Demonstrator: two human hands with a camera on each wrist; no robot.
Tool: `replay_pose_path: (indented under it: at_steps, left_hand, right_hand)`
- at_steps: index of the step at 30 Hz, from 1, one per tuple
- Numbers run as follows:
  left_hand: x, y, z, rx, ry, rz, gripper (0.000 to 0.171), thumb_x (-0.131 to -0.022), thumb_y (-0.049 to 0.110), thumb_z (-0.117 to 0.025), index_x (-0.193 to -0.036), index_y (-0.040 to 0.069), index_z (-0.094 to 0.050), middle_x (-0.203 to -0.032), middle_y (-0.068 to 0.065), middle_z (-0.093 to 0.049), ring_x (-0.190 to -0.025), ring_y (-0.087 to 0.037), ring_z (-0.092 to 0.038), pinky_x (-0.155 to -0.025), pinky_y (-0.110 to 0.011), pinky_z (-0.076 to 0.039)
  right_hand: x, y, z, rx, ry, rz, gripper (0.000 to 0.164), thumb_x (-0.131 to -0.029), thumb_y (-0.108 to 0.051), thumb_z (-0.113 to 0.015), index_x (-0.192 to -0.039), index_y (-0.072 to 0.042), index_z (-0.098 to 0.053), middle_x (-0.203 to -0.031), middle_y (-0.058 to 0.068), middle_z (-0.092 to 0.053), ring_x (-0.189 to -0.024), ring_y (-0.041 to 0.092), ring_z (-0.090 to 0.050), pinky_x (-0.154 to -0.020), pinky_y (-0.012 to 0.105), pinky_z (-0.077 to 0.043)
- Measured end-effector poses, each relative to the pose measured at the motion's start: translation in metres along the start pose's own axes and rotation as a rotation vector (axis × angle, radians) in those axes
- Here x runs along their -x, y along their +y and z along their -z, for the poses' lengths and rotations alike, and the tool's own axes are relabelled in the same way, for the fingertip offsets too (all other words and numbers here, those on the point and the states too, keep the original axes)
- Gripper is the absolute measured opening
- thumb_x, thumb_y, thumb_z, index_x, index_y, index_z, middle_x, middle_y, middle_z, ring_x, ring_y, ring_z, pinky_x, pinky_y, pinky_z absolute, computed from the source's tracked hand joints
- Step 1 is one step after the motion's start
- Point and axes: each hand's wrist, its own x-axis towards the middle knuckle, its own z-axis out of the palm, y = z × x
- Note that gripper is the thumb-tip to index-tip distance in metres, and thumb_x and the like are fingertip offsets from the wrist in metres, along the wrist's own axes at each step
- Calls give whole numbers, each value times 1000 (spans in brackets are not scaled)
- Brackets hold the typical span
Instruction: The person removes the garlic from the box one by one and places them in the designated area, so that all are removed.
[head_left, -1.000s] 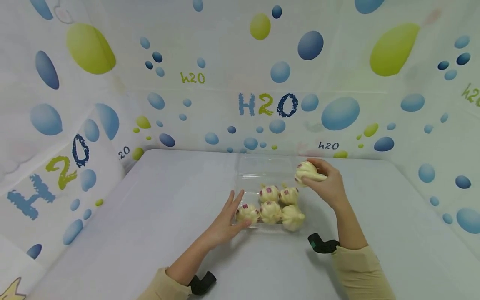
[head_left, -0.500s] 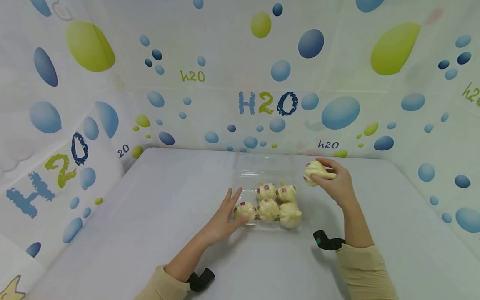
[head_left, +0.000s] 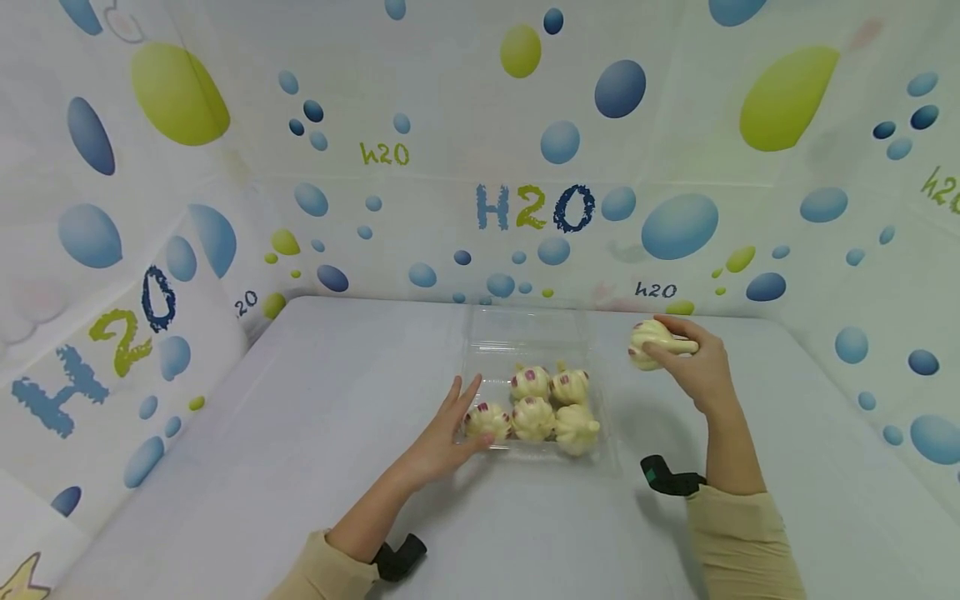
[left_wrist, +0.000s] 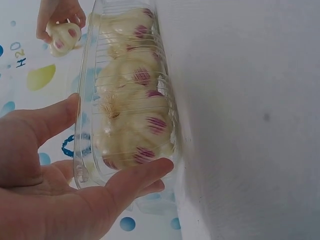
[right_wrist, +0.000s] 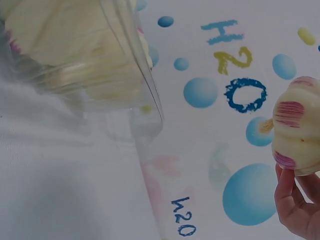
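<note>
In the head view my right hand (head_left: 701, 367) grips a cream garlic bulb (head_left: 648, 343) with purple patches, raised above the table to the right of a clear plastic box (head_left: 517, 447). Its stem points right, toward the palm. The right wrist view shows the same garlic bulb (right_wrist: 297, 125) at its right edge, fingertips under it. My left hand (head_left: 442, 450) rests against the near left corner of the box, fingers spread and mostly straight. Several garlic bulbs (head_left: 532, 418) sit inside in two rows. From the left wrist view, their purple patches show through the ribbed wall.
The box's clear lid (head_left: 525, 325) lies folded back behind it. A white table (head_left: 360, 392) spreads out on both sides. Behind stands a backdrop (head_left: 435, 183) printed with blue and green drops. Black wrist cameras (head_left: 671, 477) sit at both cuffs.
My right hand has carried the garlic bulb to the right, away from the box. The left hand and the box have shifted slightly left; the bulbs inside keep their arrangement.
</note>
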Motion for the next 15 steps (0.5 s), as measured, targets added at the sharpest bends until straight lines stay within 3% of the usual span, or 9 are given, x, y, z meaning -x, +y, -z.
replay_pose_path:
  at_steps: [6,15]
  left_hand:
    - [0,0,1,3,-6,12,79,-86,25,-64,-148,24,-14,-152,-15,4,-135,-40,-6,-99,-64,-18]
    - [-1,-1,1,-19,-2,4,80,-86,25,-64,-148,22,-14,-151,-17,3,-135,-40,-6,-99,-63,-18]
  right_hand:
    - [-1,5,7,15,9,-5,53,-87,-25,-63,-130,0,-47,-123,16,-48,-92,13,-46,-68,9,-42]
    - [-5,18,5,47,-7,-79,53,-87,-32,-62,-126,2,-49,-118,20,-49,-89,16,-48,-66,13,-43]
